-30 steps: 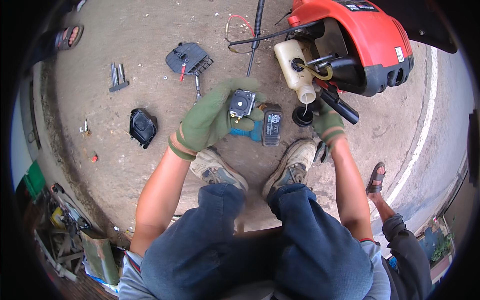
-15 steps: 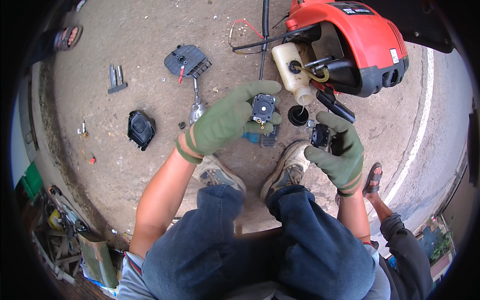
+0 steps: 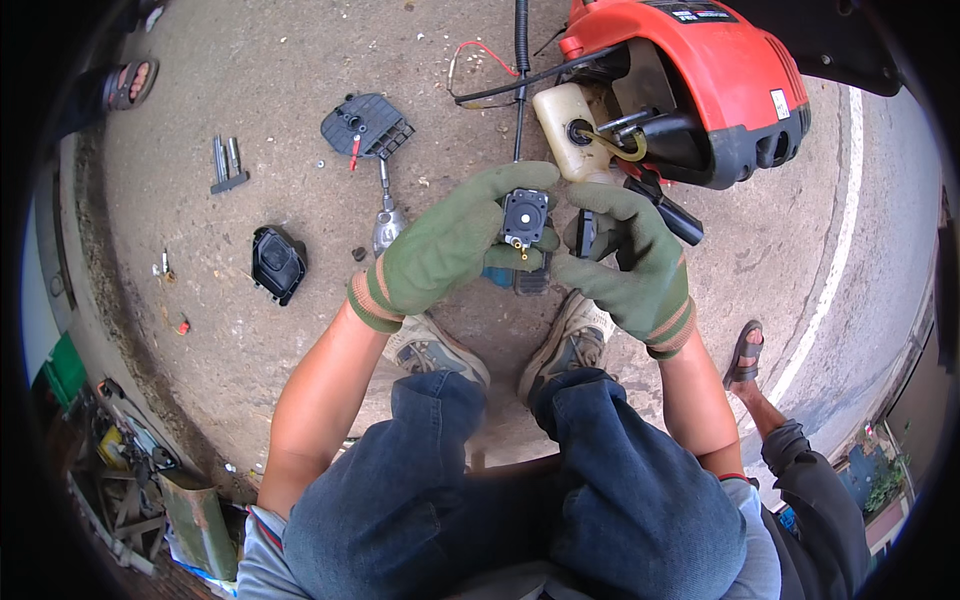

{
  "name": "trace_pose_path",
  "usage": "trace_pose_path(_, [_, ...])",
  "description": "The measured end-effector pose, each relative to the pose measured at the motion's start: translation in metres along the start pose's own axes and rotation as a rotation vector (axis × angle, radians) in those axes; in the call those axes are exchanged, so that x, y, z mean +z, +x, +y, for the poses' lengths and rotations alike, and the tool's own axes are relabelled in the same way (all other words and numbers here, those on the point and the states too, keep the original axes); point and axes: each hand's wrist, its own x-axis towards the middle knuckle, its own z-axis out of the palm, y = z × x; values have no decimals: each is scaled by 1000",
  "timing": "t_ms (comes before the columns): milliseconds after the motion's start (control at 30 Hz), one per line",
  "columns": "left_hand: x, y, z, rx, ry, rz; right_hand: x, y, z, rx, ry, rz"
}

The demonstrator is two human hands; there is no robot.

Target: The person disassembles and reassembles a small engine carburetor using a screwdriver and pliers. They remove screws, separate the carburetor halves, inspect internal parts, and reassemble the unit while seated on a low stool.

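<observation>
In green gloves with brown cuffs, both my hands are raised above the ground between my shoes. My left hand (image 3: 450, 238) grips a small square carburetor (image 3: 525, 215) between thumb and fingers; its black face has a pale round centre, and a brass fitting sticks out below. Close on its right, my right hand (image 3: 630, 260) pinches a second dark carburetor-like block (image 3: 586, 232), seen edge-on and partly hidden by the fingers. Beneath my left hand lies a power wrench (image 3: 389, 232) with a silver head and long socket; the glove covers much of its body.
At the upper right sits a red engine housing (image 3: 715, 75) with a cream fuel tank (image 3: 568, 120). A dark cover plate (image 3: 365, 125), a black plastic housing (image 3: 278, 263) and metal rods (image 3: 228, 165) lie leftward. Another person's sandalled foot (image 3: 745, 355) stands at right.
My right hand has moved left, bringing its block beside the carburetor in my left hand and turning it edge-on. The left hand stays nearly in place.
</observation>
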Motion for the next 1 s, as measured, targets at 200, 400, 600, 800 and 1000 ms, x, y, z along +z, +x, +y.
trace_pose_path(200, [2,0,3,23,20,-5,-2,3,-1,-151,-91,19])
trace_pose_path(400, [4,-2,9,1,13,0,-12,13,-20,-271,-400,-158])
trace_pose_path(600, [1,3,1,-4,-49,46,-9,30,-27,-446,-487,-163])
trace_pose_path(800, [-8,1,-10,7,-89,90,0,41,-38,-271,-420,-232])
trace_pose_path(1000, [-6,0,-5,-8,-112,82,4,40,-42,-178,-398,-252])
